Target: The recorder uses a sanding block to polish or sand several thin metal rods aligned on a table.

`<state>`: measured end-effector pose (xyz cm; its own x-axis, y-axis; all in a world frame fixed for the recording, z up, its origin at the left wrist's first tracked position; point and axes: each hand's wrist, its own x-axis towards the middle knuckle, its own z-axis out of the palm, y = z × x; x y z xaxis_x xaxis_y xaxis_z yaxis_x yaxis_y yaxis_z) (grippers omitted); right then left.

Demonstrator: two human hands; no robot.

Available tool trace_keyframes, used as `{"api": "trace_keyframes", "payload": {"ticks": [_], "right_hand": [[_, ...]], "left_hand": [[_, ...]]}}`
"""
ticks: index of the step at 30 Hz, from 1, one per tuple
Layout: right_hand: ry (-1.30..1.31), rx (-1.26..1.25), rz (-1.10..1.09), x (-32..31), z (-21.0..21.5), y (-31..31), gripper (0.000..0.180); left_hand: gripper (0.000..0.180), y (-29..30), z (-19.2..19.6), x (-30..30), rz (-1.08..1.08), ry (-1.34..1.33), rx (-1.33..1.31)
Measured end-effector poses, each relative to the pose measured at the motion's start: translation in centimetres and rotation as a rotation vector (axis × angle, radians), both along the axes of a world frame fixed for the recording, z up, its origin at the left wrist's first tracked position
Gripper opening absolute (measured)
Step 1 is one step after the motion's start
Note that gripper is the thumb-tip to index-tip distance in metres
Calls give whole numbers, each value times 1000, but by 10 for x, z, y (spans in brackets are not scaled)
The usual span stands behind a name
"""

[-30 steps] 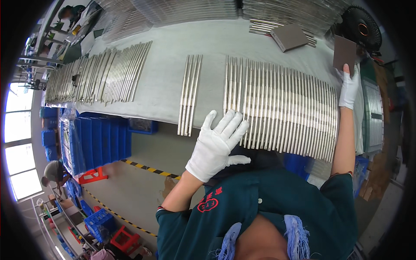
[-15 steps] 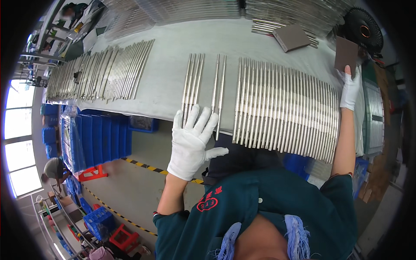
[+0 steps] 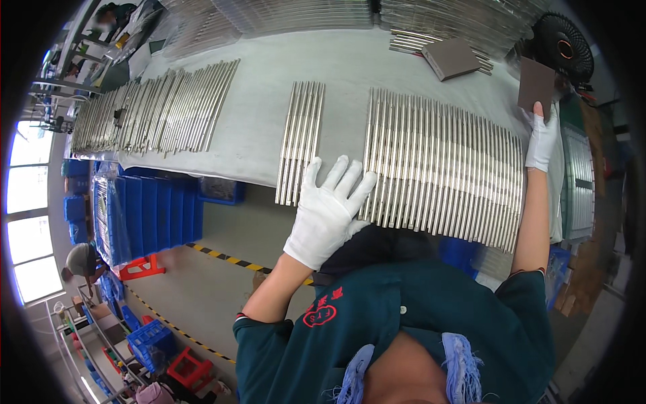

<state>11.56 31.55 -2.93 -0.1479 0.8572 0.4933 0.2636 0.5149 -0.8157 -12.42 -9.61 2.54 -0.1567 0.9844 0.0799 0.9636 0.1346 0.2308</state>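
On the pale-covered table (image 3: 340, 60), the wide row of metal rods (image 3: 444, 161) lies side by side, near ends seemingly overhanging the front edge, so a stray push could tip some off. The narrow row of rods (image 3: 301, 141) lies apart to its left; the left hand (image 3: 330, 205), fingers spread by the gap, could skew either by brushing it, while the right hand (image 3: 540, 141), pinching a brown pad (image 3: 536, 82), could drop it if that grip loosens.

Glossy metal rods (image 3: 441, 165), matt cloth (image 3: 262, 114)
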Motion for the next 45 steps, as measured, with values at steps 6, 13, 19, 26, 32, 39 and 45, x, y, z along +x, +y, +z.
{"api": "trace_keyframes", "payload": {"ticks": [6,13,19,26,32,39,45], "right_hand": [[-26,22,-4,6,2,1,57],[-55,22,-4,11,-1,6,58],[-67,36,-15,15,-6,11,58],[-62,13,-3,13,-2,8,55],[-15,-38,25,14,-4,8,55],[-32,-18,21,14,-4,8,55],[-133,12,60,8,12,-9,55]], "left_hand": [[84,-3,-1,-5,17,1,62],[79,-9,-10,-8,21,38,114],[67,-4,-3,-7,50,69,155],[54,-3,-11,-10,41,150,181],[52,-4,-10,-11,43,145,197],[54,-1,-10,-10,22,149,218],[52,-5,-13,-16,-47,137,241]]}}
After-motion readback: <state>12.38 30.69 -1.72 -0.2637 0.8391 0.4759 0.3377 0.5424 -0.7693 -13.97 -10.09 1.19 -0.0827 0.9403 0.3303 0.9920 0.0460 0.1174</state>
